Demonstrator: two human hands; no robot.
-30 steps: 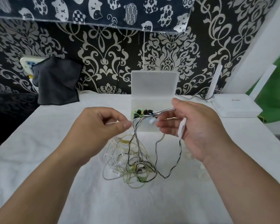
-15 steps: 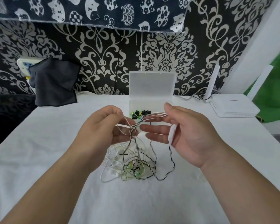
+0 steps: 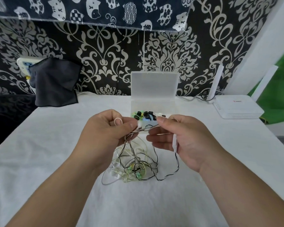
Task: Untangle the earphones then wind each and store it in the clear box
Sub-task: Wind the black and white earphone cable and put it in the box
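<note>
While our forearms reach in from the bottom corners of the frame, both hands meet at the centre over the white table (image 3: pixel 39 145). Nearest us, just below the hands, the tangle (image 3: pixel 134 167) of earphones lies on the cloth: black-and-white striped cord, pale yellowish cord and white cord looped through each other, with small green earbuds (image 3: pixel 138 176) showing in the knot. Strands rise from that heap to our fingers.

Our left hand (image 3: pixel 105 133) is closed on cords, thumb pressed to forefinger, and a small white loop (image 3: pixel 118 121) stands up above the pinch. Our right hand (image 3: pixel 184 141) pinches the other end of a striped stretch between thumb and forefinger, so that cord runs nearly level between the two hands. A white inline piece (image 3: pixel 175 143) lies across the right palm under the curled fingers, and striped cord drops from it to the table, curving back to the heap.

Just beyond the hands, at mid-frame, sits the box (image 3: pixel 154 105), its lid (image 3: pixel 154 82) standing upright and open. Black and green earphones (image 3: pixel 143 114) already lie inside at its left end.

Farther back, at the right, a white router (image 3: pixel 236 108) rests on the table with its antenna up. At the upper left a dark cloth (image 3: pixel 54 84) hangs against the patterned wall (image 3: pixel 105 54).
</note>
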